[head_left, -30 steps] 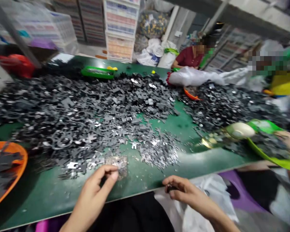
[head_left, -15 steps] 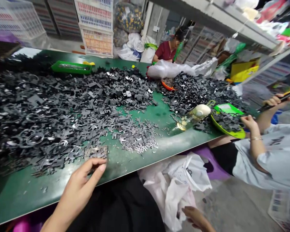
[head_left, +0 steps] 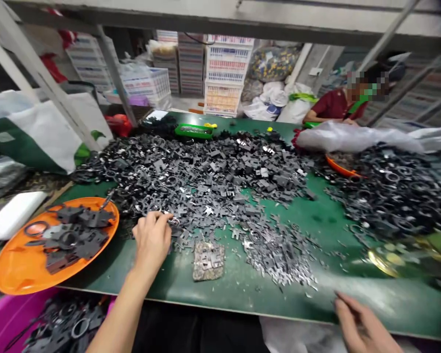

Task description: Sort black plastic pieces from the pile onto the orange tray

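Note:
My left hand (head_left: 153, 238) is over the near edge of a wide pile of dark grey plastic parts (head_left: 209, 181), its fingers curled and the index finger reaching to the parts. Whatever is under those fingers is hidden. To its right, on the green table, lies a small speckled block (head_left: 208, 274) with a flat grey plastic part (head_left: 209, 257) on top. My right hand (head_left: 363, 321) is low at the table's front edge, thumb and fingers apart, slightly blurred. Small grey bits (head_left: 284, 260) are heaped between the block and this hand.
An orange tray (head_left: 18, 260) of dark parts stands at the left above a magenta tub (head_left: 7, 318). Another dark pile (head_left: 393, 191) and a clear, yellowish container (head_left: 397, 257) are at the right. A person in a red shirt (head_left: 330, 105) sits across the table (head_left: 297, 213). A shelf beam (head_left: 220, 22) crosses overhead.
The view has swung left. My left hand has moved from the speckled block to the pile's edge. My right hand has risen from beside the white bags to the table edge.

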Demonstrator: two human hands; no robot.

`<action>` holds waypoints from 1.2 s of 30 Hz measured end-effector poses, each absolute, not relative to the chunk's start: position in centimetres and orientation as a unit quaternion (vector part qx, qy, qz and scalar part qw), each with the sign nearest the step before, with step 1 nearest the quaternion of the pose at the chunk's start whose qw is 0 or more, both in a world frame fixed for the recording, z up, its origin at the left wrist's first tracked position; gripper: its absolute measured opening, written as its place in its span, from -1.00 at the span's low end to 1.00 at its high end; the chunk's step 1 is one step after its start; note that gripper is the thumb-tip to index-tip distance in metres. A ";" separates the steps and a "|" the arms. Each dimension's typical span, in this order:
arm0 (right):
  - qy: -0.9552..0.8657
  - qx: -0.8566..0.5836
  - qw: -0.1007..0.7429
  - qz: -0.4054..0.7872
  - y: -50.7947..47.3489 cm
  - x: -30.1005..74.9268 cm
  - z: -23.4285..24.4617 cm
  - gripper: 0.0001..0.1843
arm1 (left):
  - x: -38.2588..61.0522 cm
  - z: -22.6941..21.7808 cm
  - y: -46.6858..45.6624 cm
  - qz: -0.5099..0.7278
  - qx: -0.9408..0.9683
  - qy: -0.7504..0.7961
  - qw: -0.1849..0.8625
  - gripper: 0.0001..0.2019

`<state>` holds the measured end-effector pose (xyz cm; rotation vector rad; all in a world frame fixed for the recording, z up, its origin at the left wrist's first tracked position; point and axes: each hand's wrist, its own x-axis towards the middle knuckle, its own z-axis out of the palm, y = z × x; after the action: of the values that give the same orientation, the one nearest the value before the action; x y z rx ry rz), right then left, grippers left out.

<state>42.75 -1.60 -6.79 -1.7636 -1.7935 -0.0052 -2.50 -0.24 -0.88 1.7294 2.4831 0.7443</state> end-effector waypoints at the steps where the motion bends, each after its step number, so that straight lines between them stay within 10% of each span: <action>1: -0.741 -0.585 0.329 -0.009 -0.2 40.0 -5.8 -0.72 | -3.4 -0.9 0.5 0.230 0.543 0.808 -0.004 -0.69; 9: -0.894 -0.249 0.349 0.128 6.0 20.4 0.6 -0.73 | -4.6 1.3 1.7 0.232 0.568 0.789 0.019 -0.83; 18: -0.931 -0.234 0.147 0.240 6.6 17.8 2.7 -0.72 | 1.3 -0.2 -1.0 0.350 0.574 0.654 0.347 -0.90; 22: -0.864 -0.350 0.137 0.335 7.9 20.9 1.6 -0.75 | 2.9 -3.1 -2.4 0.345 0.582 0.672 0.303 -0.43; 36: -0.926 -0.271 0.045 0.261 5.2 19.7 -0.5 -0.79 | 3.3 -4.6 -3.3 0.314 0.619 0.672 0.258 -0.68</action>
<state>19.69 5.20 -0.52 -0.8268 -2.8274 0.7967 3.30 -3.34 -4.56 1.6788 1.8224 0.8518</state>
